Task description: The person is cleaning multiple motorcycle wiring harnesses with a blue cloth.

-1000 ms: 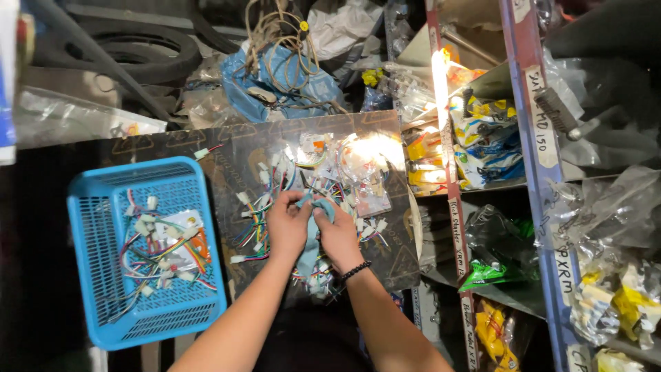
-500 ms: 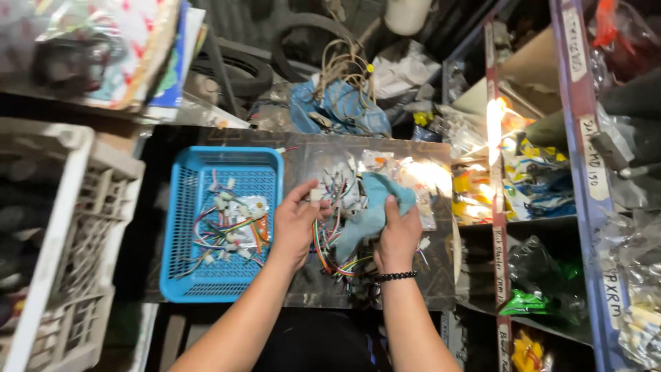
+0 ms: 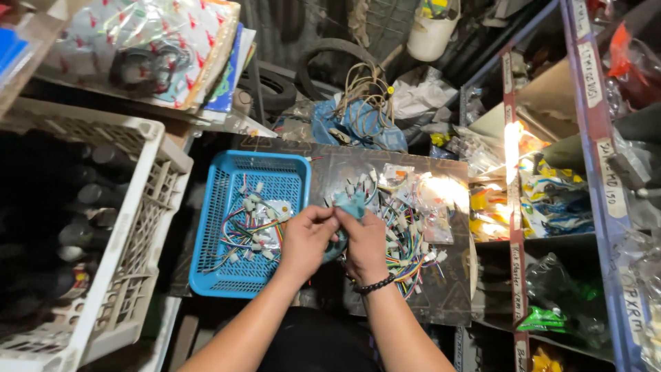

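Grey plastic crate [image 3: 131, 227] stands at far left, holding dark cylinders. Shelving [image 3: 585, 172] at right is stuffed with bagged parts. Between them lies a dark surface [image 3: 447, 289], which carries a blue basket [image 3: 227, 207] with a tangle of coloured wires and white connectors inside. A second, looser wire bundle [image 3: 406, 234] is spread on the surface right of the basket. Left hand [image 3: 306, 238] and right hand [image 3: 363, 244] meet just above the basket's right edge, both pinched shut on a small blue cloth [image 3: 352, 204] with wiring. Black bracelet [image 3: 375, 284] sits on right wrist.
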